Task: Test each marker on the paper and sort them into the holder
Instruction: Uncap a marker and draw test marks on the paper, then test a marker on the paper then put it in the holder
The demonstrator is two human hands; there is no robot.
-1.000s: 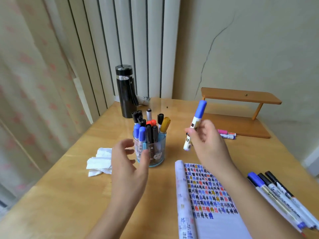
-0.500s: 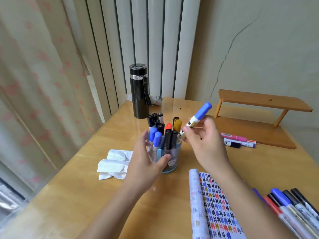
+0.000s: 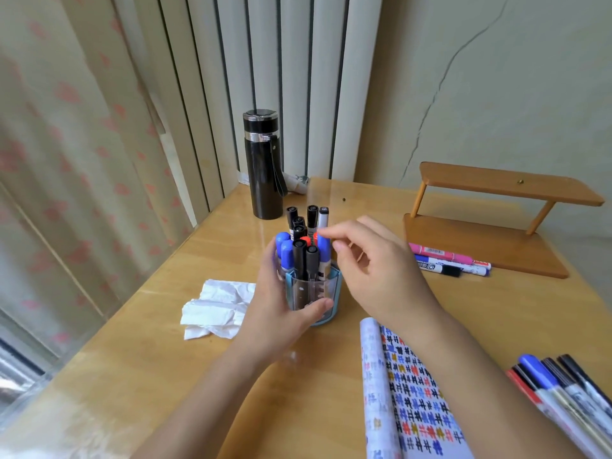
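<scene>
A clear blue-rimmed holder (image 3: 314, 289) stands mid-table, packed with several markers. My left hand (image 3: 281, 306) wraps around the holder's left side and front. The blue-capped marker (image 3: 324, 255) stands inside the holder at its right side. My right hand (image 3: 374, 263) hovers just right of it, fingertips close to its cap, fingers loosely apart and holding nothing. The paper (image 3: 414, 399), covered in coloured test marks, lies at the lower right. Several loose markers (image 3: 563, 392) lie at the far right edge. Pink and white markers (image 3: 447, 260) lie by the wooden stand.
A black flask (image 3: 263, 164) stands behind the holder. Crumpled white tissue (image 3: 215, 306) lies left of it. A wooden shelf stand (image 3: 490, 223) sits at the back right. Curtains and vertical blinds close off the left and back.
My right hand lowered the blue-capped marker into the holder and let it go. My left hand closed around the holder. The view shifted closer and leftward.
</scene>
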